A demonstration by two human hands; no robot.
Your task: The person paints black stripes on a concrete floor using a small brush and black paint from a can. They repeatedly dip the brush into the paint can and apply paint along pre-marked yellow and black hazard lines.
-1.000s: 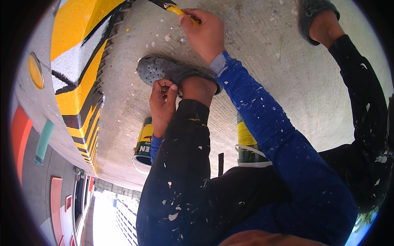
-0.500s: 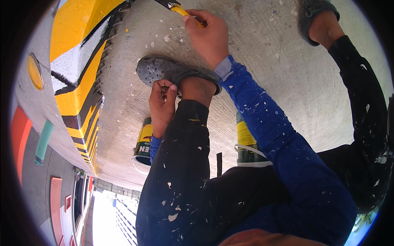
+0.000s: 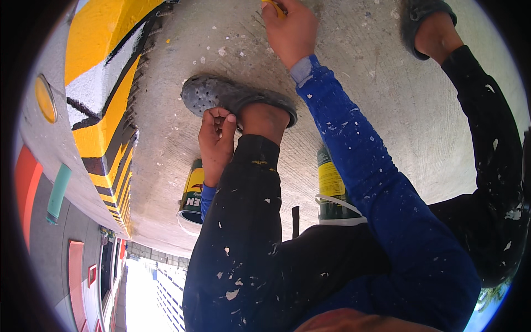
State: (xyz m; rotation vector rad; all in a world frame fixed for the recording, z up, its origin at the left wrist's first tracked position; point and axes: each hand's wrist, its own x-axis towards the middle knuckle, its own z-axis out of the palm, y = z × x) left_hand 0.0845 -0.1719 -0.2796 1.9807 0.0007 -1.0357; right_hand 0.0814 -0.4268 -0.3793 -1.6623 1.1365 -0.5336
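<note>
At the top of the view, my right hand (image 3: 293, 34) grips a paintbrush (image 3: 275, 8) by its yellow handle. The bristle end lies beyond the upper edge, out of sight. My left hand (image 3: 217, 143) is loosely curled beside my left ankle, next to a grey perforated clog (image 3: 232, 94), and no object shows in its fingers. To the left runs a raised curb (image 3: 102, 138) painted in yellow, black and white bands, with black paint strokes along its base on the concrete.
A green-and-yellow paint can (image 3: 193, 191) stands behind my left wrist. Another paint can (image 3: 332, 185) with a white handle is partly hidden by my right sleeve. Small paint spots dot the concrete floor (image 3: 354, 99). My other clog (image 3: 416, 30) rests at upper right.
My right hand has moved up and slightly right with the paintbrush, whose bristles have left the view. My left hand keeps nearly the same place.
</note>
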